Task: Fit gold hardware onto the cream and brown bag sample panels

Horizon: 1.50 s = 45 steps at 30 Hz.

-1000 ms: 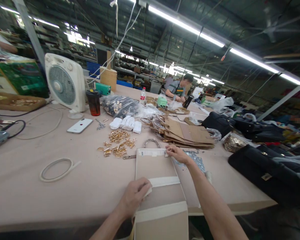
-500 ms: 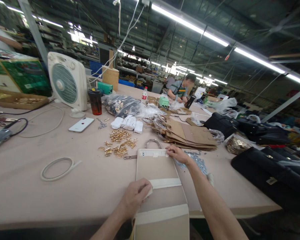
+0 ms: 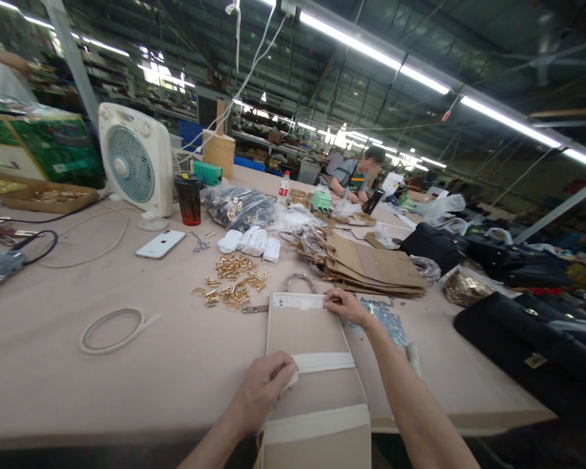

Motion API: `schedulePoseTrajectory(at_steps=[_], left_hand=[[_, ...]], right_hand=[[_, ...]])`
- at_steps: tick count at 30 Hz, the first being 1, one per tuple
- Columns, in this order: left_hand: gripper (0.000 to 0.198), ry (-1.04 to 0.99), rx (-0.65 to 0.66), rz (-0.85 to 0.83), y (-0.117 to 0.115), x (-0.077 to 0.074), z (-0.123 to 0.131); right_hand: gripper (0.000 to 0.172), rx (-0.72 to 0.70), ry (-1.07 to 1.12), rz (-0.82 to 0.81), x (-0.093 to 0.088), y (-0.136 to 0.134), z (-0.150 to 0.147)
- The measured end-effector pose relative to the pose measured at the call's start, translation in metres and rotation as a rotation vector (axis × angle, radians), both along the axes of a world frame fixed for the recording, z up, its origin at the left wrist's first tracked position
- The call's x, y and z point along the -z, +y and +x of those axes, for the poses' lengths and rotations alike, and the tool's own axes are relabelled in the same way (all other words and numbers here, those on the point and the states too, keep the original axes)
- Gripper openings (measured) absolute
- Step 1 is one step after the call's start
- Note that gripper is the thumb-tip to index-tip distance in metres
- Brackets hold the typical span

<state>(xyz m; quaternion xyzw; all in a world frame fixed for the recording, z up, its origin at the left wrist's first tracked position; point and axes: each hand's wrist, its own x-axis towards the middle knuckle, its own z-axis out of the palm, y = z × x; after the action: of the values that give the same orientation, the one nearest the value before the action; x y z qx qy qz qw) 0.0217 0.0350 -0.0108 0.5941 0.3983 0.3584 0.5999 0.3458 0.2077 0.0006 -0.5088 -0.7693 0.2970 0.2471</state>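
A long beige bag panel with pale cross strips lies in front of me, its near end running past the table edge. My left hand rests at its left side, fingers closed on a small cream-coloured piece. At the panel's far right corner, my right hand has its fingers pinched together on the edge, beside a white strip. A looped handle shows beyond the far edge, and a brown strap sticks out left. Gold metal fittings lie in a loose pile nearby.
Silver metal pieces lie right of the panel. A roll of tape and a phone are on the left, near a fan and a dark cup. Stacked brown panels and black bags occupy the right.
Both hands keep nearly the same places on the panel. The whole view has shifted very slightly.
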Motion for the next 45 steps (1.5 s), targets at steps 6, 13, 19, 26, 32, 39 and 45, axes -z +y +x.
schedulePoseTrajectory(at_steps=[6, 13, 19, 26, 32, 39, 45], left_hand=[[0.040, -0.016, 0.003, 0.018, -0.001, 0.002, 0.001], [0.044, -0.042, -0.007, 0.043, 0.000, -0.001, 0.001], [0.044, -0.046, -0.034, 0.079, -0.001, 0.003, 0.003], [0.047, 0.021, -0.034, 0.210, -0.001, 0.006, 0.004], [0.070, 0.044, 0.047, 0.226, -0.002, 0.005, 0.005], [0.085, 0.094, 0.107, 0.239, -0.005, 0.004, 0.004], [0.082, 0.107, 0.077, 0.261, -0.007, 0.002, 0.004]], right_hand=[[0.048, 0.075, 0.078, -0.055, 0.009, 0.004, -0.003], [0.047, 0.147, 0.122, -0.055, 0.016, 0.012, -0.009], [0.039, 0.223, 0.122, 0.038, 0.020, 0.005, -0.016], [0.041, 0.401, 0.185, 0.233, 0.011, -0.026, -0.034], [0.038, 0.262, 0.384, 0.152, -0.016, -0.098, -0.070], [0.025, -0.128, 0.094, 0.071, -0.051, -0.171, -0.099], [0.020, -0.230, -0.067, 0.071, -0.049, -0.182, -0.117]])
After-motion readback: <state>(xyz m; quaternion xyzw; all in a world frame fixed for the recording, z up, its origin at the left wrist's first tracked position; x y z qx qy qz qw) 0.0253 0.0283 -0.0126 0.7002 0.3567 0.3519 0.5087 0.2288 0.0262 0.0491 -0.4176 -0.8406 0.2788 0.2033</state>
